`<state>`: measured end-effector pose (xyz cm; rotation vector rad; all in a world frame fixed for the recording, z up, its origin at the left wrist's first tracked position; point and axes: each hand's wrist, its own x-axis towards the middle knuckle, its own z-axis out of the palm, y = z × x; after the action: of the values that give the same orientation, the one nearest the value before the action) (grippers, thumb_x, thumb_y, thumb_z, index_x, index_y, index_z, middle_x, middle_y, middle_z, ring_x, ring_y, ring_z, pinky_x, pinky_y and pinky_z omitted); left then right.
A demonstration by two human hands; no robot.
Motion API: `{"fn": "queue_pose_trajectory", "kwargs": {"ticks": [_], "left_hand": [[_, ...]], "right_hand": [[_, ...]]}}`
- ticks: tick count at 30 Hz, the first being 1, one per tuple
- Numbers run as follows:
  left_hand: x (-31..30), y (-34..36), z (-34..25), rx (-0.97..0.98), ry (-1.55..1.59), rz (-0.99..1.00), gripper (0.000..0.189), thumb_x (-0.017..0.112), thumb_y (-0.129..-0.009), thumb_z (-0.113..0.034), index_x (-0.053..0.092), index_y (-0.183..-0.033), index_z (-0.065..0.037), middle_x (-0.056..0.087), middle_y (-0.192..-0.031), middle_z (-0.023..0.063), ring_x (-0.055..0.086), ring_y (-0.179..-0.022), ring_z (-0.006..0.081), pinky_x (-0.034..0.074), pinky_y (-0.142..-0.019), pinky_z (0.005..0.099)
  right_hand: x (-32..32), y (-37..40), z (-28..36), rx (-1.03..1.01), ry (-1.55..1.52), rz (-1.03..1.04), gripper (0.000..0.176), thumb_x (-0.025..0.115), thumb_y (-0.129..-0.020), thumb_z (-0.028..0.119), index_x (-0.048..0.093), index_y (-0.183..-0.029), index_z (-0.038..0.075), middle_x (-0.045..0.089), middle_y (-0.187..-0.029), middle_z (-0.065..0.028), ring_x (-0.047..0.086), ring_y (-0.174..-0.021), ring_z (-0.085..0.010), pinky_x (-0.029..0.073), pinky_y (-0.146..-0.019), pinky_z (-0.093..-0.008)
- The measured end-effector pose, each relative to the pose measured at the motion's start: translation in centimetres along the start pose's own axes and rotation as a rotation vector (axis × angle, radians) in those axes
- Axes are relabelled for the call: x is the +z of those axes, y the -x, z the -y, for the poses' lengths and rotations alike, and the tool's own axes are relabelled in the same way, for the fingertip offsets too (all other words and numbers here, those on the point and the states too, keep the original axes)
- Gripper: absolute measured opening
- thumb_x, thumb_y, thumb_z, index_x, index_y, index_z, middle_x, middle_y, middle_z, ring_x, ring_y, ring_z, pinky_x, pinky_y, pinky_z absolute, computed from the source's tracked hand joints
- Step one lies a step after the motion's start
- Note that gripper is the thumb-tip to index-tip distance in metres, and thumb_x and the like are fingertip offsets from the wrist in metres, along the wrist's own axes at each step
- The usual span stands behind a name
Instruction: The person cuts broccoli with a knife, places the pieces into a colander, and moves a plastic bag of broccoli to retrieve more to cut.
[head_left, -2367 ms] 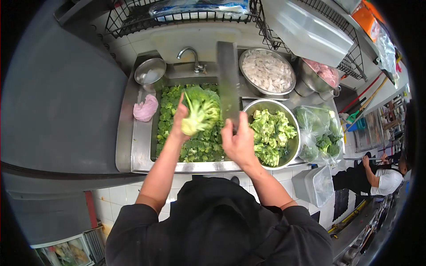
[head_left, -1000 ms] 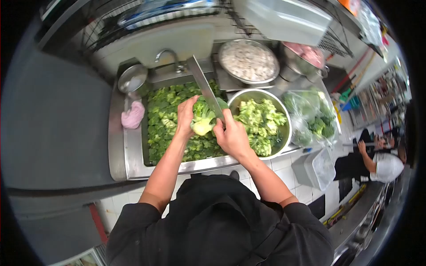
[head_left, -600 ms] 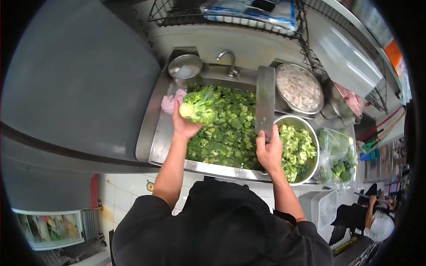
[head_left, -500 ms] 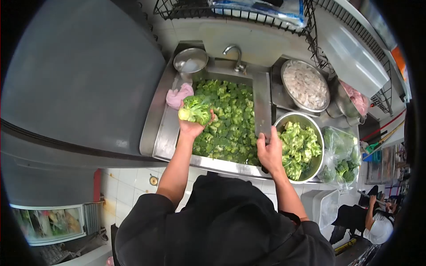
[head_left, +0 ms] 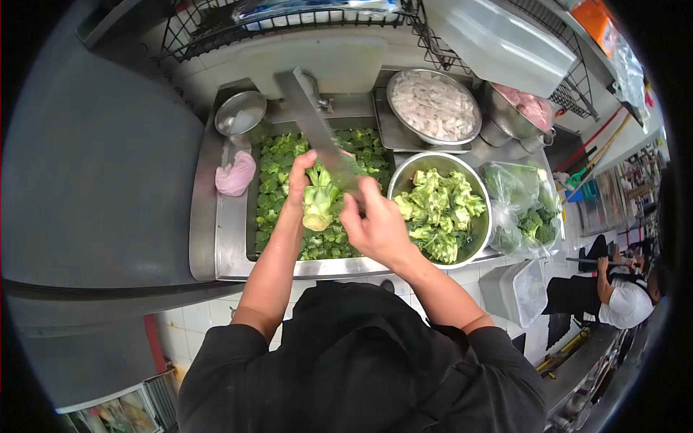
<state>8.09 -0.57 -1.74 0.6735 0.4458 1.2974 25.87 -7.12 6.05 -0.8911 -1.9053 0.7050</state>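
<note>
Over the sink, my left hand [head_left: 298, 182] is closed around a broccoli head [head_left: 318, 204], its thick pale stem pointing toward me. My right hand [head_left: 378, 222] grips a cleaver [head_left: 308, 115], whose wide blade slants up and left across the broccoli and hides part of the crown. Below both hands the steel sink [head_left: 307, 270] is filled with cut broccoli florets [head_left: 278, 209]. To the right of my right hand sits a metal bowl [head_left: 485, 234] holding pale green broccoli stem pieces [head_left: 442, 206].
Left of the florets lie a pink cloth [head_left: 235, 175] and a metal pot [head_left: 242, 115]. Behind the stem bowl stand a bowl of pale sliced meat [head_left: 434, 105] and a pot of pink meat [head_left: 525, 107]. A plastic bag of broccoli [head_left: 521, 209] rests at right. Another person [head_left: 613, 296] works farther right.
My right hand has lifted the cleaver from the sink's right side over to the broccoli. The broccoli has turned stem toward me, and the view has shifted right.
</note>
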Motion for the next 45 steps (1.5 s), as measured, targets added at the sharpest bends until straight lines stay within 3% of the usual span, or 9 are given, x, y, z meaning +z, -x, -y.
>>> {"fn": "queue_pose_trajectory", "kwargs": {"ticks": [10, 18, 22, 25, 32, 35, 37, 42, 45], "left_hand": [[0.7, 0.8, 1.3, -0.021, 0.192, -0.179, 0.053, 0.053, -0.091, -0.043, 0.063, -0.114, 0.004, 0.071, -0.099, 0.0157, 0.07, -0.085, 0.0267, 0.059, -0.081, 0.04], [1.5, 0.5, 2.0, 0.117, 0.324, -0.132, 0.039, 0.053, -0.092, -0.044, 0.065, -0.109, -0.011, 0.073, -0.098, 0.0082, 0.071, -0.085, 0.024, 0.059, -0.075, 0.0397], [2.5, 1.1, 2.0, 0.054, 0.366, -0.478, 0.045, 0.055, -0.09, -0.052, 0.065, -0.106, -0.01, 0.071, -0.095, 0.0102, 0.069, -0.081, 0.0259, 0.057, -0.073, 0.042], [1.0, 1.9, 0.5, -0.138, 0.222, -0.171, 0.053, 0.057, -0.089, -0.058, 0.066, -0.107, -0.009, 0.072, -0.095, 0.0127, 0.069, -0.079, 0.0277, 0.058, -0.07, 0.045], [-0.8, 0.0, -0.5, -0.231, -0.072, -0.403, 0.062, 0.06, -0.09, -0.059, 0.067, -0.102, 0.001, 0.071, -0.086, 0.01, 0.069, -0.073, 0.0197, 0.057, -0.066, 0.0328], [-0.3, -0.5, -0.4, -0.115, -0.285, -0.301, 0.056, 0.059, -0.092, -0.053, 0.066, -0.104, 0.001, 0.07, -0.086, 0.008, 0.067, -0.07, 0.0167, 0.055, -0.066, 0.0307], [-1.1, -1.2, -0.4, -0.274, -0.254, -0.293, 0.047, 0.055, -0.095, -0.045, 0.066, -0.106, 0.0, 0.069, -0.091, 0.0078, 0.066, -0.075, 0.0164, 0.054, -0.069, 0.0307], [0.3, -0.2, 0.0, -0.005, -0.779, -0.329, 0.04, 0.048, -0.098, -0.035, 0.068, -0.103, 0.0, 0.069, -0.098, 0.0103, 0.067, -0.086, 0.0196, 0.055, -0.08, 0.032], [0.5, 0.3, -0.7, -0.292, -0.261, -0.383, 0.046, 0.048, -0.097, -0.037, 0.067, -0.103, 0.005, 0.071, -0.095, 0.0143, 0.069, -0.083, 0.023, 0.057, -0.079, 0.0348]], "right_hand": [[-3.6, 0.2, 2.1, -0.019, -0.075, -0.236, 0.024, 0.058, -0.094, 0.003, 0.051, -0.116, -0.002, 0.065, -0.072, -0.0139, 0.068, -0.058, -0.0249, 0.052, -0.054, -0.0348], [1.4, 1.3, -4.4, 0.167, -0.083, -0.014, 0.021, 0.058, -0.095, 0.008, 0.046, -0.111, 0.002, 0.064, -0.069, -0.0235, 0.064, -0.058, -0.0422, 0.046, -0.049, -0.0467], [1.2, 1.3, -4.8, 0.147, -0.059, -0.126, 0.021, 0.057, -0.095, 0.008, 0.046, -0.111, 0.001, 0.065, -0.072, -0.0236, 0.066, -0.06, -0.042, 0.048, -0.051, -0.0464], [-0.4, 0.3, -4.6, 0.232, -0.003, -0.167, 0.018, 0.055, -0.095, 0.007, 0.046, -0.11, 0.001, 0.067, -0.074, -0.0223, 0.069, -0.064, -0.0403, 0.05, -0.054, -0.0458], [-3.9, 0.8, 1.9, -0.009, -0.064, -0.145, 0.028, 0.061, -0.091, 0.0, 0.053, -0.117, -0.004, 0.065, -0.072, -0.0141, 0.067, -0.058, -0.0224, 0.05, -0.053, -0.0331], [-4.4, 0.6, 3.8, -0.197, -0.004, -0.185, 0.029, 0.063, -0.088, -0.002, 0.054, -0.115, -0.003, 0.064, -0.067, -0.013, 0.065, -0.052, -0.0263, 0.049, -0.049, -0.036], [-3.2, 0.3, 2.7, -0.135, -0.022, -0.134, 0.028, 0.063, -0.087, 0.0, 0.053, -0.114, -0.002, 0.064, -0.067, -0.0158, 0.065, -0.054, -0.0326, 0.05, -0.049, -0.0398], [-1.9, 1.2, -1.3, 0.094, 0.083, 0.062, 0.026, 0.061, -0.09, 0.006, 0.049, -0.112, 0.002, 0.064, -0.067, -0.0198, 0.065, -0.058, -0.0402, 0.05, -0.051, -0.0466], [-4.2, 1.3, -0.1, 0.193, 0.085, -0.072, 0.024, 0.06, -0.092, 0.006, 0.048, -0.112, 0.002, 0.065, -0.069, -0.0199, 0.067, -0.06, -0.0391, 0.051, -0.053, -0.044]]}}
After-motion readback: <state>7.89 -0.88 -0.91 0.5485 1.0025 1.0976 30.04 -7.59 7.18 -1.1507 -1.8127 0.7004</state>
